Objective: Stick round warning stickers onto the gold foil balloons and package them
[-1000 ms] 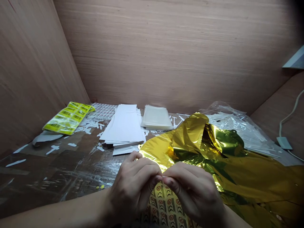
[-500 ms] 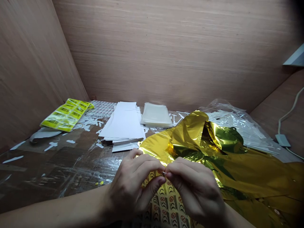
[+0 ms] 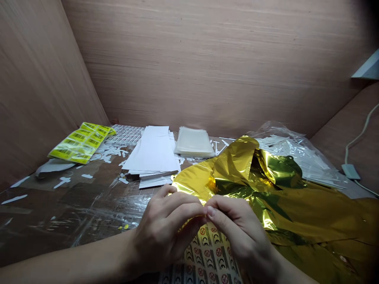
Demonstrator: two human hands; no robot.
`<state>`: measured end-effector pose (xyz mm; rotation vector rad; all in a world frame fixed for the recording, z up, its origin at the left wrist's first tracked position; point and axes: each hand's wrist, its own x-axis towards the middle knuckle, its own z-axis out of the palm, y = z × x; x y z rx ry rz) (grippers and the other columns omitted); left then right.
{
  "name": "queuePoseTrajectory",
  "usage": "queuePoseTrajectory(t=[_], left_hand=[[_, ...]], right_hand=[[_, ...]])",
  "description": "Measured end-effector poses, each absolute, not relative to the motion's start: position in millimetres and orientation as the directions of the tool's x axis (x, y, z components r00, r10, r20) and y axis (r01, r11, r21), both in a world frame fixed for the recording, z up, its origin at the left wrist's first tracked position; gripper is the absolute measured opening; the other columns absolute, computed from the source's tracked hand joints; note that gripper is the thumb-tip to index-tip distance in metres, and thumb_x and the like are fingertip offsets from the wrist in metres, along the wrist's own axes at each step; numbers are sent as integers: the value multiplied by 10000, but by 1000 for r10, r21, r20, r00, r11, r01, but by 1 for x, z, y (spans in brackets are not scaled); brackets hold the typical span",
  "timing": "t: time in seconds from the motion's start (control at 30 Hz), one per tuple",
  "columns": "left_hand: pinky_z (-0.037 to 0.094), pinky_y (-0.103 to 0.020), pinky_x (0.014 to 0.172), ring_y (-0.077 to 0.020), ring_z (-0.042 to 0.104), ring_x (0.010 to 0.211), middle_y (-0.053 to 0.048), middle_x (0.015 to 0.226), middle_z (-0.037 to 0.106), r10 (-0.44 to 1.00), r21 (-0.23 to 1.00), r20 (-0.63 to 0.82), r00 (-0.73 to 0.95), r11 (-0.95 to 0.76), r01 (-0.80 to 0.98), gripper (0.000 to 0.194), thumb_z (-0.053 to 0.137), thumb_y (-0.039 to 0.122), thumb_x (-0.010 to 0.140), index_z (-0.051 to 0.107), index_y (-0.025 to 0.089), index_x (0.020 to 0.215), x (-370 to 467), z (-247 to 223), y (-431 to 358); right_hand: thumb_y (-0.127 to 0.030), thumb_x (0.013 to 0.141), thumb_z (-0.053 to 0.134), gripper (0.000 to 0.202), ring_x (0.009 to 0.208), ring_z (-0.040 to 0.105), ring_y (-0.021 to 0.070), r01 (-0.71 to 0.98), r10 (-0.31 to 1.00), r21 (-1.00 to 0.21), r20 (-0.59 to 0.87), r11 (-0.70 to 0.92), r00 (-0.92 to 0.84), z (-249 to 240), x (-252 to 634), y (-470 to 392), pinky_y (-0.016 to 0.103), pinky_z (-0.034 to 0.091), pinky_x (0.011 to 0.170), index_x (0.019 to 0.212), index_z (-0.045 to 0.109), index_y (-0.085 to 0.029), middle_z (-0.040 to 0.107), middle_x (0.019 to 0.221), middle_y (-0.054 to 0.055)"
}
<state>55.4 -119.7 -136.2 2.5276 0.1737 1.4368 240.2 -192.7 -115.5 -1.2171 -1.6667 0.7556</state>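
My left hand (image 3: 167,227) and my right hand (image 3: 244,230) meet fingertip to fingertip, both closed in a pinch. Whatever they hold is small and hidden between the fingers. Directly below them lies a sheet of CE-mark stickers (image 3: 209,252), partly covered by the hands. Just beyond and to the right, a crumpled gold foil balloon (image 3: 296,205) spreads across the table, its near edge behind my fingertips.
At the back stand a stack of white cards (image 3: 155,152) and a stack of clear bags (image 3: 194,142). Yellow barcode labels (image 3: 83,142) lie at left among white scraps (image 3: 111,152). A plastic bag of white sticks (image 3: 304,157) sits behind the foil, near a cable (image 3: 359,138).
A small white bit that showed between my fingertips is now hidden. My right thumb has moved up against the left fingertips, and the view has shifted slightly.
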Motion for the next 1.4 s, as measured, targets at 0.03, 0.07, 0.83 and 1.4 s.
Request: queuePoseTrajectory(t=[0.03, 0.07, 0.83, 1.4], left_hand=[[450, -353, 790, -176, 692, 849, -60, 998, 760, 216, 257, 831, 512, -966, -9, 258, 673, 36, 910, 633, 150, 1138, 56, -136, -119], [451, -350, 787, -174, 693, 845, -56, 991, 761, 223, 264, 830, 511, -965, -8, 250, 672, 34, 911, 632, 153, 1127, 56, -136, -119], [541, -325, 820, -171, 687, 905, -49, 997, 745, 311, 358, 762, 568, -933, 31, 216, 670, 50, 925, 652, 166, 1107, 60, -134, -118], [575, -352, 886, -190, 723, 991, -64, 1072, 756, 337, 355, 769, 543, -932, 76, 277, 751, 27, 872, 631, 186, 1065, 58, -137, -120]], right_hand=[[-341, 1018, 502, 378, 585, 385, 119, 364, 953, -881, 285, 301, -99, -116, 240, -192, 270, 309, 539, 669, 497, -197, 422, 615, -39], [-352, 1017, 501, 384, 587, 374, 121, 344, 960, -896, 263, 281, -99, -116, 241, -192, 272, 304, 540, 665, 487, -199, 411, 615, -39], [-429, 969, 515, 387, 580, 392, 131, 400, 990, -906, 140, 142, -34, -114, 246, -191, 294, 275, 513, 669, 577, -192, 445, 604, -30], [-322, 945, 552, 359, 578, 361, 116, 367, 995, -925, 98, 98, -19, -119, 250, -184, 300, 254, 528, 613, 498, -195, 397, 580, -56]])
